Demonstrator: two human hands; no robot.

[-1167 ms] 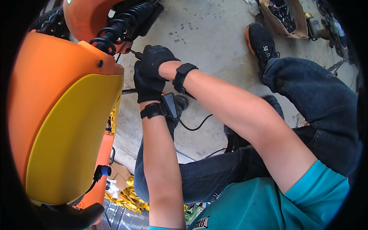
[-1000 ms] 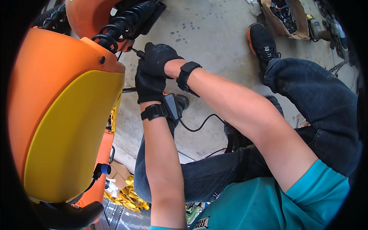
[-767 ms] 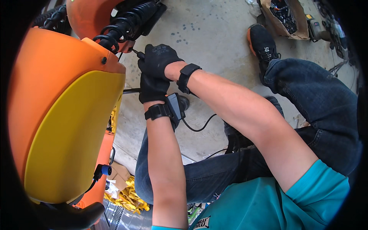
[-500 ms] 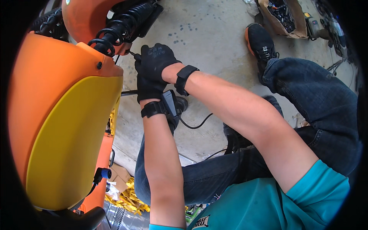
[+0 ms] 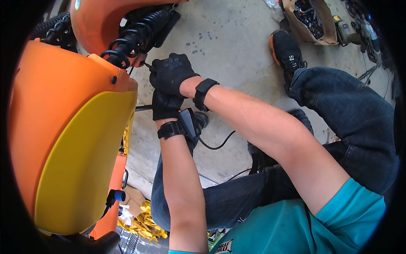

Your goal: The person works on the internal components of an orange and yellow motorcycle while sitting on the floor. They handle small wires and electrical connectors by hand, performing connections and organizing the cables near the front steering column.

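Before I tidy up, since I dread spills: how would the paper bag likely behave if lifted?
The paper bag will probably sag, its brown walls looking crumpled. It may feel heavy, holding many small dark pieces. Its open top could spill them if tipped.

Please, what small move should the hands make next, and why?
Perhaps ease the right hand slightly toward the orange part beside the spring: a thin black piece points from its closed fist at that part. Whether its tip touches is too small to tell, so going gently seems wise.
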